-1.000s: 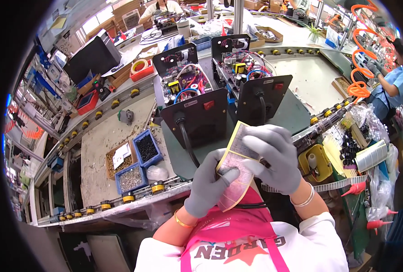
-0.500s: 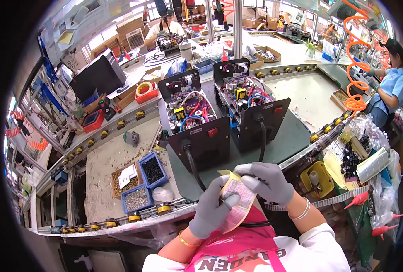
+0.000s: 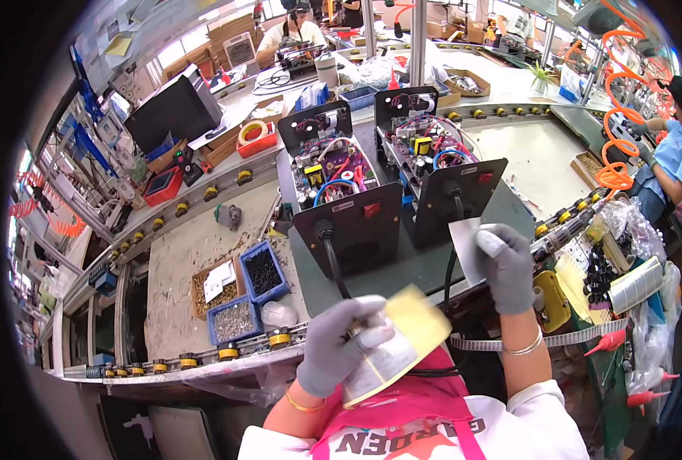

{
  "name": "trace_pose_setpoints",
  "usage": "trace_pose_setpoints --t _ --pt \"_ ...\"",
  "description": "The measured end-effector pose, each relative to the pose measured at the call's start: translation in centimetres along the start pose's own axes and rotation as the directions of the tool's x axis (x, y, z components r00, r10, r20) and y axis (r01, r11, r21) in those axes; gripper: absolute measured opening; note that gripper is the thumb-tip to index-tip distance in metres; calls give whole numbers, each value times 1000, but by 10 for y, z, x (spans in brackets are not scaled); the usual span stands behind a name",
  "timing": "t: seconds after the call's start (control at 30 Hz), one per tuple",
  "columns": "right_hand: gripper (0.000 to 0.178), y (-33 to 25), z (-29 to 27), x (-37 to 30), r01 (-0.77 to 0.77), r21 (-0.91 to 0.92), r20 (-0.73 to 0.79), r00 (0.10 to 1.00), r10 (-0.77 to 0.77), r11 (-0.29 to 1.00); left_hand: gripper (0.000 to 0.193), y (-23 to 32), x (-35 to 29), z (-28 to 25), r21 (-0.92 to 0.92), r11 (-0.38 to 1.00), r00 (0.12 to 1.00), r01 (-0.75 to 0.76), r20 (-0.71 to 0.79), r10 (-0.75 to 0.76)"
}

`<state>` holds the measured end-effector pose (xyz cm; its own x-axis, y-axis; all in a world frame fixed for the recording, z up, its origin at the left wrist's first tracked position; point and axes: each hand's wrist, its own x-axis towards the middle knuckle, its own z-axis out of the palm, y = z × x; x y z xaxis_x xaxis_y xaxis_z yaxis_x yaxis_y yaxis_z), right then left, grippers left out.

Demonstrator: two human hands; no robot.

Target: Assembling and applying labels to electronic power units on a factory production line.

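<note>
My left hand, in a grey glove, grips a sheet of label backing between thumb and fingers. The sheet is yellow at its far part, blurred there, and pale nearer my apron. Raised at the right, my gloved right hand pinches a small pale label, apart from the sheet. Beyond my hands stand two open black electronic units with exposed wiring, a left unit and a right unit. The label overlaps the right unit's black cable in view; I cannot tell whether they touch.
Both units rest on a green board on the roller line. At the left are a blue bin of black parts and a blue bin of small metal parts. A yellow container stands at right. A co-worker works at the far right.
My hands have moved apart. My right hand has come away from the sheet, up and to the right, with the pale label. The sheet in my left hand has tilted, showing more yellow.
</note>
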<state>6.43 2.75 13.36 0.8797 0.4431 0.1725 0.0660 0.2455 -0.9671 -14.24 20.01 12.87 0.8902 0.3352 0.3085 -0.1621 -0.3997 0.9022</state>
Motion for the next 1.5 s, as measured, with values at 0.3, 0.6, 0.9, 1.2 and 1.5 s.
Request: trace_pose_setpoints --t 0.3,0.6,0.9,1.2,1.5 --pt "41 -21 75 -53 784 -577 646 609 -461 228 50 -3 11 18 -16 996 995 -87 49 88" --pt "25 27 45 -24 -444 43 534 768 355 895 45 -11 1 4 193 977 986 -85 155 56" --pt "20 49 66 4 -33 -44 390 919 48 998 47 -8 -21 -13 196 968 988 154 -13 -155" --pt "26 79 84 40 -72 16 388 920 60 997 47 -10 -24 -10 177 963 979 203 -47 -198" --pt "30 88 85 47 -90 28 346 935 75 996 47 -13 -23 -10 185 962 980 201 -52 -195"
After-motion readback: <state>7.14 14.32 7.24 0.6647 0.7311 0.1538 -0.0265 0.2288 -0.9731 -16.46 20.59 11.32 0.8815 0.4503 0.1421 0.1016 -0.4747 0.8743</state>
